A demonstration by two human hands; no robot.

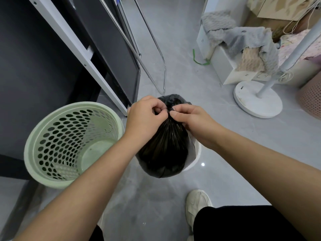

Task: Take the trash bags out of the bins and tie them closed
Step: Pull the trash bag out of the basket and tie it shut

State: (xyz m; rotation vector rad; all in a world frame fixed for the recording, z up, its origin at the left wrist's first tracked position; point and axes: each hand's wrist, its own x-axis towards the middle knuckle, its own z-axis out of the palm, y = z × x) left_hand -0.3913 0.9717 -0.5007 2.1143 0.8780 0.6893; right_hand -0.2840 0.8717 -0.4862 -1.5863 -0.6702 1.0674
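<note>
Bare forearms reach in from the lower corners of the frame, both cut off by its edges, over a grey tiled floor (225, 171). Below them, a pale shoe (196, 204) and a dark trouser leg (243, 223) show only in part. The left hand (144, 117) and right hand (191, 119) meet at the gathered neck of a black trash bag (163, 153), fingers (175, 113) of each curled tight and pinching the bunched plastic between thumb and fingertips. Whether a knot is formed cannot be told; the hands hide the neck, and only a tuft of plastic shows beyond the knuckles. The bag's full body hangs under the hands, pleats fanning down from the pinch. Behind it, a white rim (198, 153) peeks out at the right, mostly hidden; whether the bag touches it is unclear. Just left of the bag stands a pale green perforated bin (34, 153), upright on the floor with no liner inside, against a dark cabinet (34, 66). Farther off, near the floor's right edge, sit a white fan base (257, 101) and a box draped with grey cloth (243, 37), its contents hard to make out.
</note>
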